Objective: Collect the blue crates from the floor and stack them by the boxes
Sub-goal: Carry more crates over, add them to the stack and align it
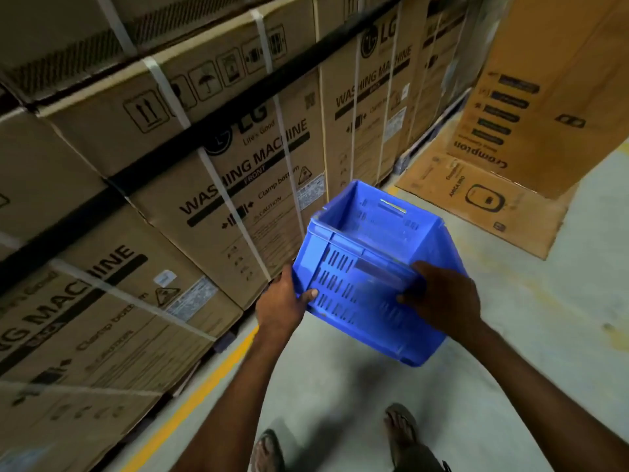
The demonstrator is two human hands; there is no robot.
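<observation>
We hold the blue slotted plastic crate (343, 267) off the grey concrete floor (340, 396), just right of the stacked brown cardboard boxes (204, 165), fingers (405, 298) of our left hand (282, 301) and right hand (446, 298) curled round its near wall; next, we judge, it needs lowering beside those boxes.

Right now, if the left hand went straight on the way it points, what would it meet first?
Probably the strapped brown cardboard washing-machine box just beyond the left hand, which grips the blue slotted plastic crate; depth is unclear.
</observation>
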